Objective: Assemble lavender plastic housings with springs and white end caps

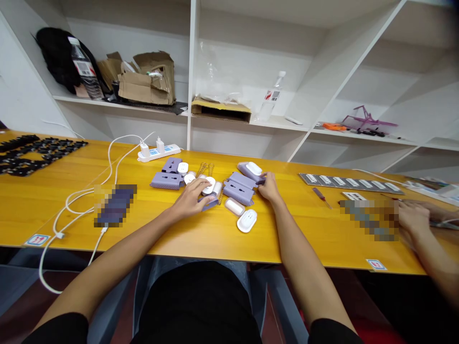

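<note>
While the left hand (195, 193) arches over a white plug piece (208, 185), its thumb apart from the fingers and against a purple shell (209, 203), perhaps to steady both, the right hand (268, 188) meets the end of a purple case (243, 168) farther back on the bench (172, 236). Whether either hand truly pinches I cannot tell, since fingers hide the contact. Slotted purple housings (239, 193) lie between the hands, probably for easy reach from both sides.
</note>
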A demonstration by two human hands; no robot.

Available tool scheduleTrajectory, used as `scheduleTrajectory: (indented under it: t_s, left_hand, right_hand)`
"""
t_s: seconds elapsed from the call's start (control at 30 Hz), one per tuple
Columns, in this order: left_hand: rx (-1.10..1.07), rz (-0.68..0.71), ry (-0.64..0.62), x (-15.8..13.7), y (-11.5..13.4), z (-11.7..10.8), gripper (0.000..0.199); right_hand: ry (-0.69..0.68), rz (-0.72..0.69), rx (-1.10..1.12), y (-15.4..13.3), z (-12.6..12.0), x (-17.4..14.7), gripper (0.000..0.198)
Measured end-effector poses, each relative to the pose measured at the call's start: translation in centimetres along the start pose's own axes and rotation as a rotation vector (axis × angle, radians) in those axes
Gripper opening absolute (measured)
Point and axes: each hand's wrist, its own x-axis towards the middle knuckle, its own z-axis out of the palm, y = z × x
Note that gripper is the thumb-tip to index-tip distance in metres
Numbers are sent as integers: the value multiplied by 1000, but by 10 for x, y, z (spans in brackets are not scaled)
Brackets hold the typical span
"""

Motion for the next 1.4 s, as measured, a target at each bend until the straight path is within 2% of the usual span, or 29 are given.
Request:
scheduleTrajectory:
  t_s: [0.17, 0.33, 0.43, 0.5, 0.57, 0.63, 0.77, 0.87, 0.97, 1.1, 1.27, 1.4]
  left_hand:
    - [-11, 9, -16, 1, 1, -1, 35]
    - [-49, -13, -104, 0, 4, -1, 20]
    - [-79, -23, -150, -1, 5, -1, 20]
    - [-76, -27, -164, -2, 5, 0, 20]
    - [-64, -33, -167, -2, 3, 0, 18]
    - [-58, -36, -160, -3, 1, 1, 17]
    - [-64, -29, -156, -3, -1, 2, 19]
    - [-58, -26, -162, -3, -1, 2, 20]
    - [-52, -22, -166, -3, -1, 1, 20]
    - [-60, -17, -136, -3, 0, 0, 19]
    - [-87, -12, -110, -1, 6, -3, 17]
    - [-72, -31, -101, 1, 10, -4, 15]
  right_hand:
    - [-11, -60, -39, -20, -4, 0, 36]
    - [14, -187, -69, -62, -18, -8, 28]
    - [-196, -230, -12, -94, -19, -21, 20]
    - [-324, -310, -60, -112, -15, -31, 18]
    - [-373, -416, -142, -125, -10, -41, 23]
    - [-389, -460, -203, -133, -4, -50, 31]
    - [-424, -434, -292, -141, 3, -58, 54]
    - [-443, -416, -322, -146, 3, -60, 59]
    - [-408, -387, -359, -153, 0, -61, 61]
    - [-257, -382, -346, -158, -6, -62, 60]
    - [-35, -475, -173, -158, -10, -59, 60]
    - [44, -558, -79, -161, -12, -59, 59]
